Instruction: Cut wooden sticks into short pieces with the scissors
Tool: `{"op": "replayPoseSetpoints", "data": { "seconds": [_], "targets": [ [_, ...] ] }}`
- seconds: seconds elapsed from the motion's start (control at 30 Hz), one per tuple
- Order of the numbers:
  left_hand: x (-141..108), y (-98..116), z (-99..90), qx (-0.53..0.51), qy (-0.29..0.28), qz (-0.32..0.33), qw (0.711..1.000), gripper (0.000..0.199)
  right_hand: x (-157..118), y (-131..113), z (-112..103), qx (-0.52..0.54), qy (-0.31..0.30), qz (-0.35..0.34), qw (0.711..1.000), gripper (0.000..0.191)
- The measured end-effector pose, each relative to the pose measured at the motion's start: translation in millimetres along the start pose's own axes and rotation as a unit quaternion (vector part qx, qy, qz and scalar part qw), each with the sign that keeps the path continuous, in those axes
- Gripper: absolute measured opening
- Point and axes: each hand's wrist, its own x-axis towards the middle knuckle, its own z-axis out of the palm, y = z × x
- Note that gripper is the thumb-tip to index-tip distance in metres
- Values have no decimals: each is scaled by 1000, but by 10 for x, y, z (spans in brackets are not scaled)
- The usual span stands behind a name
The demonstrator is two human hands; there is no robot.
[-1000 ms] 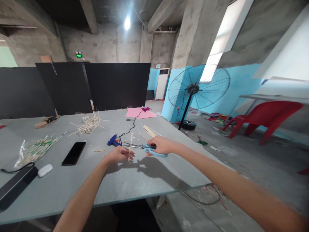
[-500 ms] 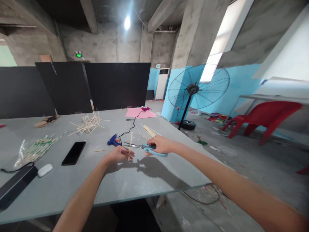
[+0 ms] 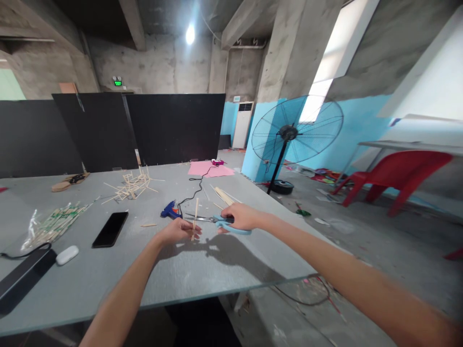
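A thin wooden stick [image 3: 196,212], roughly upright, is pinched in the fingers of my left hand [image 3: 177,231] above the table. My right hand [image 3: 240,216] grips the light-blue handles of a pair of scissors [image 3: 231,228]. The scissor blades point left and are parted around the stick. Just behind my left hand lies a blue glue gun [image 3: 170,210] with a black cord. A bundle of wooden sticks [image 3: 223,196] rests beyond my right hand, partly covered by it.
On the grey table [image 3: 181,274] are a phone [image 3: 110,229], a white case [image 3: 67,255], a black power strip [image 3: 27,277], bagged sticks [image 3: 58,222] and a heap of joined sticks [image 3: 133,185]. Pink paper [image 3: 202,168] lies at the back. A fan [image 3: 288,133] stands right of the table.
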Motion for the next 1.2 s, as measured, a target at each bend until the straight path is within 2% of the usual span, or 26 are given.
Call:
{"op": "replayPoseSetpoints", "data": {
  "seconds": [0.2,0.27,0.33,0.4,0.47,0.53,0.6,0.7,0.8,1.03,1.2],
  "targets": [
    [2,-22,-5,-10,8,-9,1000,44,-27,67,49,23,13,-4,1000,54],
    [-6,-11,-4,-14,10,-5,1000,41,-59,114,168,66,32,12,997,51],
    [-15,0,0,-14,8,6,1000,39,-78,148,363,160,66,40,984,49],
    [-17,0,8,-12,8,14,1000,41,-55,138,597,325,124,71,935,45],
    [-11,-19,22,-13,6,14,1000,44,26,69,801,380,159,82,907,42],
    [1,-49,42,-12,9,11,1000,45,157,-49,916,479,219,87,845,38],
    [12,-72,66,-10,13,7,1000,44,307,-181,936,533,249,78,805,35],
    [16,-75,99,-21,12,9,1000,42,485,-324,902,579,241,46,777,35],
    [14,-47,123,-12,8,6,1000,40,547,-377,947,617,235,43,750,37],
    [35,14,182,40,14,23,999,35,466,-393,1076,615,245,38,748,37],
    [-6,87,156,155,40,35,987,40,471,-412,1063,587,265,53,763,40]
  ]
}}
